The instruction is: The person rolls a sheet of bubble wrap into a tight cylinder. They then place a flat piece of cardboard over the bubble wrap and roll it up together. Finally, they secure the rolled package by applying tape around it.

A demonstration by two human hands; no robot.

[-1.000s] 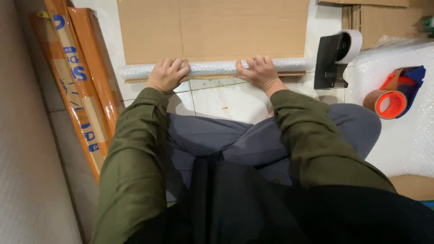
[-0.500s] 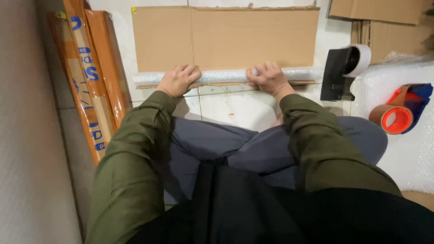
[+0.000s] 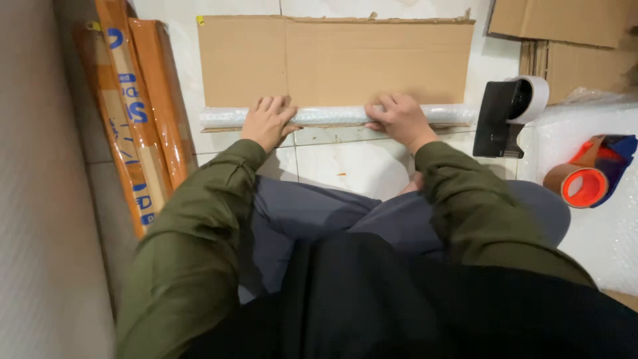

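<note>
We find a long roll of bubble wrap (image 3: 335, 116) lying crosswise on the tiled floor (image 3: 345, 166), along the near edge of a flat cardboard sheet (image 3: 332, 60). A thin strip of cardboard shows under the roll's left end, so the roll appears to have something stiff wound inside it; we cannot tell what.

The left hand (image 3: 268, 123) rests palm-down on the roll left of centre, fingers spread over the top. The right hand (image 3: 399, 119) lies on it right of centre, fingers curled over the far side. Neither grip is clamped around the roll: both press down on it flat, more open than closed.

In our judgement the step in hand is rolling or pressing the wrap tight against the floor. Any further turn would call for even pressure from both hands so that the ends stay level.

At 3 o'clock of the roll, just beside its right end, stands a black tape dispenser (image 3: 505, 119) carrying a pale roll of tape. Further out at 4 o'clock an orange tape dispenser (image 3: 588, 176) lies on a sheet of bubble wrap (image 3: 598, 226). At 9 o'clock long orange-wrapped packages (image 3: 136, 126) lean by the wall. At 1 o'clock lie more flat cardboard pieces (image 3: 565, 26). No open container shows.
</note>
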